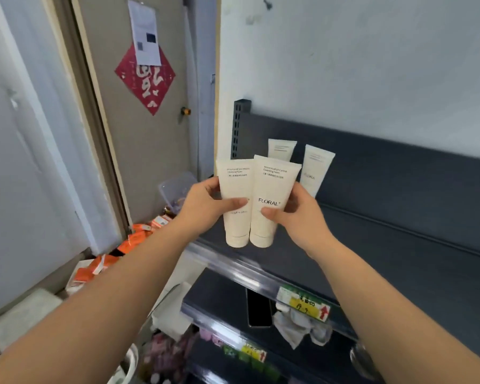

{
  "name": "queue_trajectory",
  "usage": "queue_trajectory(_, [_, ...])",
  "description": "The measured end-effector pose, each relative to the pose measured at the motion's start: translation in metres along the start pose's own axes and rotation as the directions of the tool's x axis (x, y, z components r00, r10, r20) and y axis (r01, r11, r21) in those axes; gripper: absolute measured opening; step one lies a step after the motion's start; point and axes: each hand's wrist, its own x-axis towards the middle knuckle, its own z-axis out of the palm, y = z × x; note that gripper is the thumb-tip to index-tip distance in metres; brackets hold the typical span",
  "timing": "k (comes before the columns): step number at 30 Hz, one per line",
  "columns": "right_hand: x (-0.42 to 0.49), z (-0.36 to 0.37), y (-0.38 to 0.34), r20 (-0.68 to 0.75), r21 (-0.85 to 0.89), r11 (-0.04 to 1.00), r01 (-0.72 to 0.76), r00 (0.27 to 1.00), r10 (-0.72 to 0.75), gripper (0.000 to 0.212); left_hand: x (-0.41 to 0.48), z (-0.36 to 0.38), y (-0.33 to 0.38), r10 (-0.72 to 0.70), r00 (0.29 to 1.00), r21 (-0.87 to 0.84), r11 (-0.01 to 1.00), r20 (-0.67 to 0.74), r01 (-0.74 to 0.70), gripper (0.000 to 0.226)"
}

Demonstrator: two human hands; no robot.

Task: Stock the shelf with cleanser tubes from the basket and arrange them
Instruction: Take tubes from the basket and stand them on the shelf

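Left hand (205,206) grips one cleanser tube (235,200), right hand (294,214) grips another tube (270,198), both upright, caps down, side by side just over the shelf (399,217) front, two standing tubes (316,170) beyond the right hand.

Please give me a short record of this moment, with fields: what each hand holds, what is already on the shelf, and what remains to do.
left hand: grips left front tube, cap down
right hand: grips right front tube, printed FLORAL, cap down
front tubes: side by side, near front edge of top shelf
already on shelf: two back tubes, standing further back
basket: not in view
remaining: release the front pair, probably straighten the row
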Motion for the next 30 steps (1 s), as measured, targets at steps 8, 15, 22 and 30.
queue_trajectory(8, [-0.007,-0.035,0.055,-0.121,-0.083,0.994,-0.073,0.991,0.062,0.054,0.037,0.061,-0.043,0.039,0.991,0.065,0.997,0.131,-0.048,0.046])
queue_trajectory(15, [0.031,-0.043,0.078,-0.348,-0.199,0.97,-0.139,0.936,0.063,0.044,0.087,0.073,-0.06,0.054,0.997,0.173,0.983,0.055,-0.063,0.045])
queue_trajectory(22, [0.073,-0.055,0.086,-0.463,-0.208,0.949,-0.236,0.879,0.117,0.044,0.13,0.076,-0.069,0.04,0.997,0.168,0.985,0.062,-0.05,0.043])
queue_trajectory(30, [0.094,-0.049,0.089,-0.516,-0.159,0.951,-0.264,0.844,0.148,0.044,0.15,0.085,-0.078,0.027,0.995,0.168,0.985,0.091,-0.042,0.04])
